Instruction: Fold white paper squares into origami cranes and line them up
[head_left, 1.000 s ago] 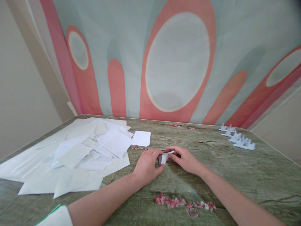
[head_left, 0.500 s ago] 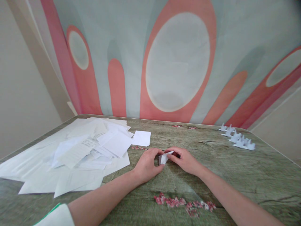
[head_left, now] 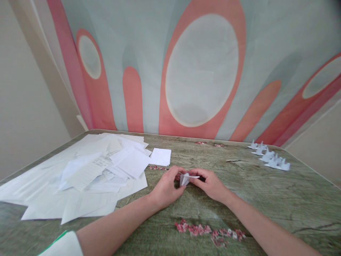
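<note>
Between my hands, just above the middle of the table, is a small folded piece of white paper (head_left: 184, 180). My left hand (head_left: 168, 187) pinches its left side, with the thumb below and the fingers curled over the top. My right hand (head_left: 208, 182) grips a thin flap that points to the right, holding it between thumb and forefinger. The fingertips partly cover the paper, so its full shape is hidden.
A wide heap of loose white paper (head_left: 80, 199) spreads over the table's left side. Beside it lies a small stack of square white sheets (head_left: 160, 156). Several folded white paper figures (head_left: 277, 161) stand in a row at the far right. A patterned cloth (head_left: 149, 42) hangs behind the table.
The flap of the folded paper under my right fingers has swung down from an upward slant to nearly level. My left hand has barely moved.
</note>
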`<state>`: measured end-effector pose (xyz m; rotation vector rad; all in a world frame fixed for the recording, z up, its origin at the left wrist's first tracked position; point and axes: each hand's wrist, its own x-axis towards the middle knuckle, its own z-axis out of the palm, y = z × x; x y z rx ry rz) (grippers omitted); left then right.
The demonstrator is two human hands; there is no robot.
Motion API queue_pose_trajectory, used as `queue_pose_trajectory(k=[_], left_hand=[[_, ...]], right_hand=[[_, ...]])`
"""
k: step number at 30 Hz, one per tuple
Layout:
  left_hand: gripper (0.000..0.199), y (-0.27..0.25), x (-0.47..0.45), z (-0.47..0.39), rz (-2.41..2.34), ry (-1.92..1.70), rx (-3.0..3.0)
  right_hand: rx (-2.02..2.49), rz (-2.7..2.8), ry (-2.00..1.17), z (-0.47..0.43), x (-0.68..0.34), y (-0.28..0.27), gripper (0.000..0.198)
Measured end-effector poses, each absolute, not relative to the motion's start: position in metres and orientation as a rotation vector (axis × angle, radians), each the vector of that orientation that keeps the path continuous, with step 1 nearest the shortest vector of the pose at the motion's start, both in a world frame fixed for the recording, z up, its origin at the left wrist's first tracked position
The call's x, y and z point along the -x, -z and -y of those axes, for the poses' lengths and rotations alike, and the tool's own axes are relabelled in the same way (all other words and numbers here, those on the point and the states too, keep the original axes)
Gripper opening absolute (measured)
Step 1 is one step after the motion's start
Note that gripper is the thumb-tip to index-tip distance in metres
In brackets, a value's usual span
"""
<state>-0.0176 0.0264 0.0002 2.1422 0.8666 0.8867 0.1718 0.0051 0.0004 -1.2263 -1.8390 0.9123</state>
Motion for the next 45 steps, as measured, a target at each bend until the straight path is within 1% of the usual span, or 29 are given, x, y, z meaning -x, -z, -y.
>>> queue_pose_trajectory(k=[8,15,24,29,37,40,45], left_hand=[[0.023,-0.003,0.018,-0.027,-0.832,-0.945,-2.107],[0.007,0.002,0.017,-0.031,-0.784,-0.938,-1.881],[0.017,0.008,0.015,-0.034,-0.742,-0.935,-1.685],[0.027,0.01,0.012,-0.035,-0.77,-0.913,-1.448],[0.033,0.01,0.013,-0.037,-0.826,-0.922,-1.378],[0.033,0.011,0.013,-0.038,-0.797,-0.931,-1.33],[0.022,0.01,0.013,-0.037,-0.781,-0.903,-1.295]], right_hand=[[1.239,1.747,-0.889,-0.003,-0.169,0.005,0.024],[1.23,1.742,-0.899,0.0,-0.167,0.006,0.024],[1.279,1.69,-0.931,0.001,-0.165,0.006,0.02],[1.289,1.72,-0.892,0.002,-0.165,0.005,0.021],[1.323,1.722,-0.882,0.001,-0.166,0.009,0.027],[1.32,1.685,-0.912,0.001,-0.166,0.01,0.028],[1.304,1.625,-0.958,0.001,-0.164,0.008,0.028]])
